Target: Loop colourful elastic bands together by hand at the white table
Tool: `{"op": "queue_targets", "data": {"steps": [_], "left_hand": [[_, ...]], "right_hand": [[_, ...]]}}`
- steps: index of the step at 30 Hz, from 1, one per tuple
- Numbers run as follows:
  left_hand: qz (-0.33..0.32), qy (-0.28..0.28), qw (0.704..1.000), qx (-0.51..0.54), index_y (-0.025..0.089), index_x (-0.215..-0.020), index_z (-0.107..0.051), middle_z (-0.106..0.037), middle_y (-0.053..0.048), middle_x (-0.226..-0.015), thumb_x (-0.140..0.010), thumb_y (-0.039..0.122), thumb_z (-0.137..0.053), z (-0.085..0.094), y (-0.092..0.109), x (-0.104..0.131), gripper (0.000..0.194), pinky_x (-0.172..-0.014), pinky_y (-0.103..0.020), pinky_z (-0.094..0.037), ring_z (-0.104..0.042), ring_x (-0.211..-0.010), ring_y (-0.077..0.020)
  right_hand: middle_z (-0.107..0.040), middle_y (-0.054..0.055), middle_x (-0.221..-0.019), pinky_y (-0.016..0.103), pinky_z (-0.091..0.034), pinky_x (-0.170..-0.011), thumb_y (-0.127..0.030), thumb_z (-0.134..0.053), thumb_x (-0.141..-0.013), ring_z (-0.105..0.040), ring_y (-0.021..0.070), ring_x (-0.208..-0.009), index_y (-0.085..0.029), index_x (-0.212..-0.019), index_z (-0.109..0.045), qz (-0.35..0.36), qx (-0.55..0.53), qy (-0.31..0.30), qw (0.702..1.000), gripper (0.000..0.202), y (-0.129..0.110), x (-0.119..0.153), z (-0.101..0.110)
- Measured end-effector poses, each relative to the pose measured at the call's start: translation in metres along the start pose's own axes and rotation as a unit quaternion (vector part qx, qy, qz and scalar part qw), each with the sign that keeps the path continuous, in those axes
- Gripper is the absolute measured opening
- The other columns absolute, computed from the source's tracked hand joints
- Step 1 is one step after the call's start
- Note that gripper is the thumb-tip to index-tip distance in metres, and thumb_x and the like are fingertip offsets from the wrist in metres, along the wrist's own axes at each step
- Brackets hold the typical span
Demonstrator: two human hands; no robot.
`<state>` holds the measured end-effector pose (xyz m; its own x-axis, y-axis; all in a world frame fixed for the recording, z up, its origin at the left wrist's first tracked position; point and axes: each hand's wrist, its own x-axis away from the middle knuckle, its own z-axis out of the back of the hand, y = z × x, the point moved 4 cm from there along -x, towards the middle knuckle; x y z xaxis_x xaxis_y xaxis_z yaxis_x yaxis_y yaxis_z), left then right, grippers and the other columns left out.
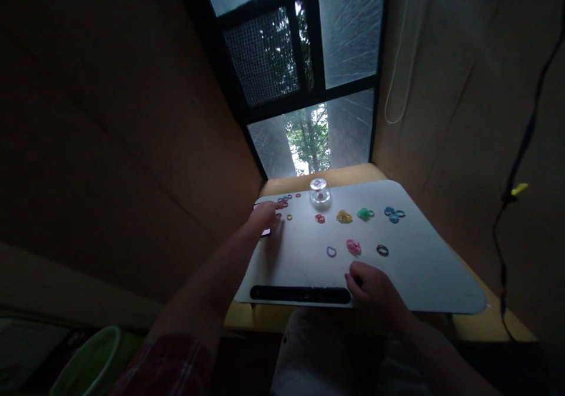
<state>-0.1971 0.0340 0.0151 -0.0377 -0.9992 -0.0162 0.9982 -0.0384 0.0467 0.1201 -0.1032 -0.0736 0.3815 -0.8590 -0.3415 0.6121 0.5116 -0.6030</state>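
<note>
My left hand point(266, 215) reaches over the far left of the white table point(304, 260), its fingertips at a small group of mixed hair ties point(283, 202); whether it grips one is too small to tell. My right hand point(368, 284) rests closed near the front edge, its curled fingers hiding any contents. Just beyond it lie a pink pile point(354, 246), a pale purple ring point(331, 252) and a dark ring point(382, 250). Farther back, red point(320, 218), yellow point(344, 216), green point(365, 213) and blue point(394, 214) ties sit in separate groups.
A clear round container point(319, 193) stands at the table's back edge. Partly under my left hand is a phone-like object point(265, 232). A black strip point(300, 294) runs along the front edge. Windows rise behind; a dark cord point(523, 143) hangs at right, and a green basin point(90, 360) sits lower left.
</note>
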Motion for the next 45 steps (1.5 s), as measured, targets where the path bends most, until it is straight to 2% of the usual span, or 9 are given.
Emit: {"op": "queue_targets", "data": {"steps": [5, 11, 17, 23, 24, 28, 33, 39, 45], "left_hand": [[-0.055, -0.024, 0.998, -0.017, 0.021, -0.107, -0.076, -0.071, -0.011, -0.118, -0.087, 0.026, -0.058, -0.023, 0.035, -0.006, 0.028, -0.099, -0.033, -0.046, -0.063, -0.111, -0.0263], [-0.027, -0.014, 0.999, -0.013, 0.016, -0.098, -0.075, -0.072, -0.015, -0.105, -0.088, 0.015, -0.047, -0.032, 0.045, 0.004, 0.03, -0.087, -0.034, -0.049, -0.067, -0.097, -0.0256], [-0.017, 0.015, 0.999, 0.038, 0.017, -0.095, -0.07, -0.07, -0.013, -0.101, -0.09, 0.016, -0.048, -0.034, 0.056, 0.042, 0.022, -0.084, -0.033, -0.047, -0.064, -0.094, -0.0237], [-0.002, 0.07, 0.989, 0.131, 0.018, -0.097, -0.062, -0.068, -0.006, -0.095, -0.09, 0.019, -0.048, -0.029, 0.086, 0.093, 0.015, -0.073, -0.027, -0.046, -0.062, -0.084, -0.0172], [-0.004, 0.077, 0.984, 0.161, 0.019, -0.095, -0.06, -0.068, -0.004, -0.091, -0.09, 0.02, -0.047, -0.029, 0.095, 0.102, 0.014, -0.07, -0.025, -0.045, -0.061, -0.08, -0.0153], [-0.033, 0.094, 0.897, 0.43, 0.019, -0.083, -0.057, -0.062, 0.001, -0.077, -0.083, 0.018, -0.053, -0.034, 0.14, 0.138, 0.004, -0.065, -0.024, -0.042, -0.056, -0.07, -0.0134], [-0.026, 0.087, 0.847, 0.524, 0.02, -0.074, -0.054, -0.056, 0.003, -0.068, -0.077, 0.016, -0.054, -0.055, 0.182, 0.161, 0.005, -0.06, -0.023, -0.039, -0.051, -0.064, -0.0126], [0.002, 0.097, 0.824, 0.558, 0.021, -0.075, -0.051, -0.053, 0.004, -0.065, -0.077, 0.016, -0.053, -0.076, 0.185, 0.155, 0.005, -0.059, -0.023, -0.039, -0.05, -0.061, -0.0128], [0.01, 0.101, 0.833, 0.544, 0.02, -0.073, -0.05, -0.052, 0.004, -0.065, -0.076, 0.016, -0.053, -0.089, 0.18, 0.157, 0.006, -0.06, -0.023, -0.037, -0.049, -0.063, -0.0131]], "right_hand": [[-0.048, -0.002, -0.061, 0.026, -0.028, -0.056, -0.029, -0.047, -0.088, -0.044, 0.013, -0.056, -0.022, -0.063, -0.04, 0.001, 0.006, -0.002, 1.0, 0.026, 0.0, -0.002, -0.001], [-0.048, -0.002, -0.06, 0.026, -0.027, -0.056, -0.028, -0.047, -0.087, -0.044, 0.0129, -0.055, -0.022, -0.063, -0.039, -0.001, 0.013, 0.003, 1.0, 0.026, 0.0, -0.002, -0.001], [-0.049, -0.002, -0.061, 0.026, -0.027, -0.056, -0.029, -0.047, -0.089, -0.045, 0.0133, -0.057, -0.022, -0.063, -0.04, -0.016, 0.027, 0.006, 1.0, 0.028, -0.002, 0.0, 0.0], [-0.051, -0.001, -0.062, 0.026, -0.028, -0.056, -0.028, -0.047, -0.088, -0.047, 0.0138, -0.057, -0.022, -0.063, -0.04, -0.017, 0.029, 0.003, 0.999, 0.027, -0.008, 0.0, 0.003], [-0.051, -0.001, -0.062, 0.026, -0.028, -0.056, -0.028, -0.047, -0.088, -0.047, 0.0139, -0.058, -0.022, -0.063, -0.041, -0.017, 0.027, 0.004, 0.999, 0.027, -0.009, 0.001, 0.003], [-0.055, -0.002, -0.065, 0.026, -0.032, -0.058, -0.031, -0.051, -0.088, -0.05, 0.0142, -0.06, -0.021, -0.07, -0.047, -0.015, -0.017, -0.004, 1.0, 0.021, -0.011, 0.003, 0.006], [-0.056, -0.003, -0.068, 0.024, -0.035, -0.059, -0.027, -0.055, -0.084, -0.052, 0.0136, -0.061, -0.021, -0.079, -0.052, -0.01, -0.06, -0.013, 0.998, 0.008, -0.014, 0.004, 0.01], [-0.058, -0.004, -0.068, 0.023, -0.034, -0.059, -0.023, -0.057, -0.08, -0.052, 0.0125, -0.061, -0.02, -0.079, -0.055, -0.001, -0.07, -0.008, 0.998, 0.003, -0.016, 0.004, 0.012], [-0.056, -0.004, -0.065, 0.023, -0.033, -0.058, -0.025, -0.061, -0.079, -0.049, 0.0118, -0.06, -0.02, -0.074, -0.056, 0.018, -0.066, -0.015, 0.998, 0.008, -0.015, 0.004, 0.01]]}}
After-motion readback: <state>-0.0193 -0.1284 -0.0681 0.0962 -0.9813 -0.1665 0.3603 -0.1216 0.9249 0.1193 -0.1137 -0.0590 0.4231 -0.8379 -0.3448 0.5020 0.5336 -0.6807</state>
